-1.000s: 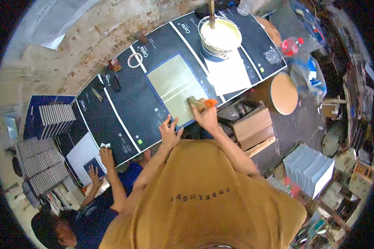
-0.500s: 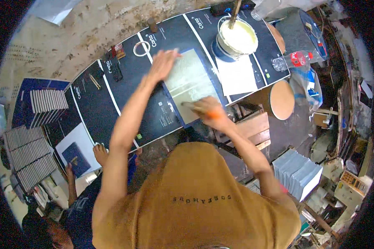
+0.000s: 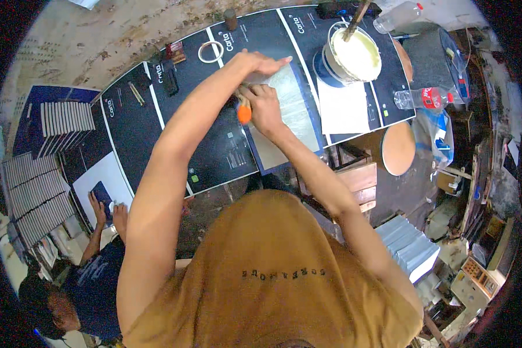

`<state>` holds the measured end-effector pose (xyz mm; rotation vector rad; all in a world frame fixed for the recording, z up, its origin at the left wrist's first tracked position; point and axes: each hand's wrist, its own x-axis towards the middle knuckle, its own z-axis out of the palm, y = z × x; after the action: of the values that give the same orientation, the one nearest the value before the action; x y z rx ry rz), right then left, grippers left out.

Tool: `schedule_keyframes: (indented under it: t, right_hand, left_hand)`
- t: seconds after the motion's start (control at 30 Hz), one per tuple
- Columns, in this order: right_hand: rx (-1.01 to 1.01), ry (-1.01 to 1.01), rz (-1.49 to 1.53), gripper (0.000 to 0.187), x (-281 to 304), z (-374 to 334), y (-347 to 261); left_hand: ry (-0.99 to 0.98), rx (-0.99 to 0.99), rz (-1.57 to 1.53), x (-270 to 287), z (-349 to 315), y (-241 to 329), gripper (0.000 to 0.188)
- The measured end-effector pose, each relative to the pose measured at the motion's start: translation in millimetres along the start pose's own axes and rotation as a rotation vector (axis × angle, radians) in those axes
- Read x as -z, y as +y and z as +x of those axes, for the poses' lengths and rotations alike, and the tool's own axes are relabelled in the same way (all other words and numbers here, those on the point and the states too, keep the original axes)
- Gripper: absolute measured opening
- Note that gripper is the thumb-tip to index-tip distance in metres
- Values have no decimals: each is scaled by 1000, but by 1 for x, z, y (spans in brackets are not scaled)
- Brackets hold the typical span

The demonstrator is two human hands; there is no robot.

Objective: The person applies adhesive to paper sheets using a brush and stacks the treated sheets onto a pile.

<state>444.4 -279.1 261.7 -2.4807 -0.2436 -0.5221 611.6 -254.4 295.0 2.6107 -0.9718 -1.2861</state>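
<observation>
A blue-edged sheet with a pale board (image 3: pixel 298 110) on it lies on the black tabletop. Streaky, whitish wet paste covers much of the board, while its near end looks duller. My left hand (image 3: pixel 262 62) rests at the far edge with fingers stretched out, holding nothing. Just nearer to me, my right hand (image 3: pixel 264 110) is closed around a brush with an orange handle (image 3: pixel 244 113). The brush head is at the board's far left part, mostly hidden by my fingers and left wrist.
Right of the board stands a bucket of cream paste (image 3: pixel 354 58) with a stick in it, over white paper (image 3: pixel 342 110). A plastic bottle (image 3: pixel 423 98) lies at the right edge. A tape ring (image 3: pixel 210 51) is farther left. Another person's hands (image 3: pixel 101 209) work beside stacked books (image 3: pixel 66 124).
My right hand with the brush has gone from the board's near part to its far left part. My left hand stays at the far edge. The other person's hands have shifted over the dark cover.
</observation>
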Motion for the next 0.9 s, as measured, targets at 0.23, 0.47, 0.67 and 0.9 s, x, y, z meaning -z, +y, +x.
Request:
schedule_keyframes:
  t: [0.23,0.47,0.67,0.9]
  right_hand:
    - [-74,-398,301,29,21,-89,-63]
    - [-145,-186,-86,41,16,-97,-26]
    - [57,-322,196,57,76,-143,-57]
    - [-67,-303,-156,39,37,-130,-34]
  left_hand:
    - [50,23,-35,-13,0,-10,107]
    - [81,23,8,-14,-9,5,103]
    - [110,36,-56,-25,-9,-2,100]
    - [177,63,-58,-27,-7,8,101]
